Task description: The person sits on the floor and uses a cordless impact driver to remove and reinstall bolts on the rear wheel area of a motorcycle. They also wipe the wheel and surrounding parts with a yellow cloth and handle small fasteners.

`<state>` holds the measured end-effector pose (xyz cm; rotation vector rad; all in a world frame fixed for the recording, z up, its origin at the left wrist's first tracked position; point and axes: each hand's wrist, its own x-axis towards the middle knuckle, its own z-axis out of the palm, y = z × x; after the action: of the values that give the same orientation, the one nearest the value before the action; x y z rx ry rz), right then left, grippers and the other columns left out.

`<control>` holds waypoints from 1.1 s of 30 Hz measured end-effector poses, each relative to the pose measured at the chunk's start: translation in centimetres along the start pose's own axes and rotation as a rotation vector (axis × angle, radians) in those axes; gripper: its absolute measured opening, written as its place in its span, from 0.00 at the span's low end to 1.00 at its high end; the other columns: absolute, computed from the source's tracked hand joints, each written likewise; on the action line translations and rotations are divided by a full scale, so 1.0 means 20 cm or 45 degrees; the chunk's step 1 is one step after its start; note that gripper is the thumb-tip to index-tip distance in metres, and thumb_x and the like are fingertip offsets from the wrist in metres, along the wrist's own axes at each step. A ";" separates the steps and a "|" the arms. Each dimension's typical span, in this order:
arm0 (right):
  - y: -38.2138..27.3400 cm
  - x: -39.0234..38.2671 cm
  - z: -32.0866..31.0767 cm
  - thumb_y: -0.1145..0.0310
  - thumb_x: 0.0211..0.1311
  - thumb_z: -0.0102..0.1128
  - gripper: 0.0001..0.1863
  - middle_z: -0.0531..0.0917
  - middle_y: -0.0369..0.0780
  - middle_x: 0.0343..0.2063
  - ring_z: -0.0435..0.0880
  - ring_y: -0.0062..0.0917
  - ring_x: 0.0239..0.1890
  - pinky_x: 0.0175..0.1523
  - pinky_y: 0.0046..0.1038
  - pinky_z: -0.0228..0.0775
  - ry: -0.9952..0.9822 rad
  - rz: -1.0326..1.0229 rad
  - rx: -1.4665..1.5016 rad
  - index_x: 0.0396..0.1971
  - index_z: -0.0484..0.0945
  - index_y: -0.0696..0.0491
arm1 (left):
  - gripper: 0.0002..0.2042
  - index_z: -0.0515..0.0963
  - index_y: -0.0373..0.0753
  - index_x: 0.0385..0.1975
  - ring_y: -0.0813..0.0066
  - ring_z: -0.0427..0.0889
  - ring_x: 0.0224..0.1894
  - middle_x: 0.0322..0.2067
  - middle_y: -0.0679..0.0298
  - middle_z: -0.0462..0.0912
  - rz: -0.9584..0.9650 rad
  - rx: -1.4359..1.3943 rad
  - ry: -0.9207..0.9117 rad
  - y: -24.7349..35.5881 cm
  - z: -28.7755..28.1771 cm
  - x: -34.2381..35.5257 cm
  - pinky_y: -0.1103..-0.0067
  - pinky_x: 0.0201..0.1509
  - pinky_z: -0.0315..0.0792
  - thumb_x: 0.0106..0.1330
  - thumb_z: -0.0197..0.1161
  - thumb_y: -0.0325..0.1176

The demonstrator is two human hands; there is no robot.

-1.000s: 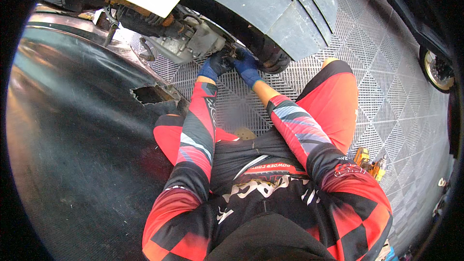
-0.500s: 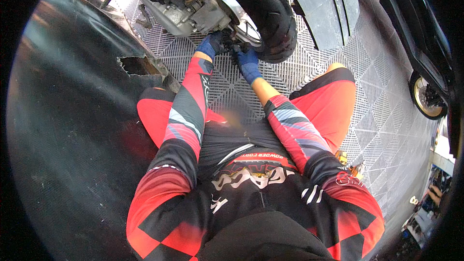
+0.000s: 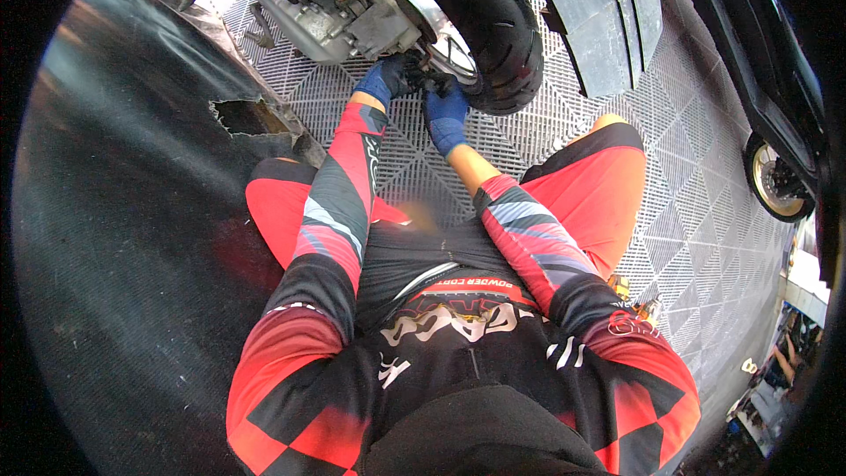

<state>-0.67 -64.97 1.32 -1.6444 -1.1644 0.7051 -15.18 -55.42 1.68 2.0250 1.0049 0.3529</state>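
Note:
Both my hands, in blue gloves with dark fingers, are close together at the lower side of a motorcycle's wheel. My left hand (image 3: 386,79) is just below the grey metal engine casing (image 3: 383,33), its fingers curled toward the wheel's hub side. Beside the tire (image 3: 493,44), my right hand (image 3: 447,112) reaches up with bent fingers that nearly meet the left ones. Between them is a small dark part that I cannot make out. A shiny wheel rim (image 3: 451,51) shows just above the fingers.
Grey slatted tiles form the floor (image 3: 564,110). A black sheet-covered surface (image 3: 132,238) with a torn hole lies at my left. Dark grey panels (image 3: 599,18) stand right of the tire. Another motorcycle's wheel (image 3: 780,178) is far right, and small yellow-orange items (image 3: 648,309) lie by my right elbow.
My right hand has shifted slightly left, closer to my left hand. Both stay at the same spot below the wheel and casing.

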 end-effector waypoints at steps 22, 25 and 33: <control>-0.09 0.13 -0.04 0.71 0.49 0.54 0.14 0.77 0.53 0.37 0.77 0.48 0.40 0.45 0.41 0.69 -0.189 -0.323 -0.365 0.38 0.76 0.57 | 0.18 0.74 0.39 0.43 0.53 0.77 0.43 0.42 0.50 0.78 0.325 0.295 0.268 -0.04 0.05 0.00 0.68 0.47 0.72 0.53 0.61 0.37; -0.07 0.12 -0.01 0.71 0.50 0.54 0.15 0.76 0.54 0.39 0.76 0.49 0.41 0.45 0.42 0.69 -0.201 -0.260 -0.337 0.40 0.75 0.57 | 0.18 0.74 0.39 0.44 0.53 0.77 0.44 0.43 0.52 0.78 0.103 -0.136 0.313 -0.01 0.05 -0.01 0.68 0.47 0.71 0.52 0.62 0.37; 0.01 0.12 0.00 0.69 0.52 0.53 0.14 0.76 0.53 0.38 0.76 0.48 0.40 0.43 0.41 0.69 -0.142 -0.451 -0.360 0.40 0.73 0.57 | 0.35 0.69 0.33 0.50 0.55 0.71 0.52 0.49 0.48 0.73 -0.342 0.218 0.988 0.14 0.15 0.03 0.68 0.57 0.63 0.47 0.66 0.54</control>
<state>0.25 -62.82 1.35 -1.5800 -1.6460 0.4231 -11.68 -57.51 1.86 1.8808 1.8033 0.9743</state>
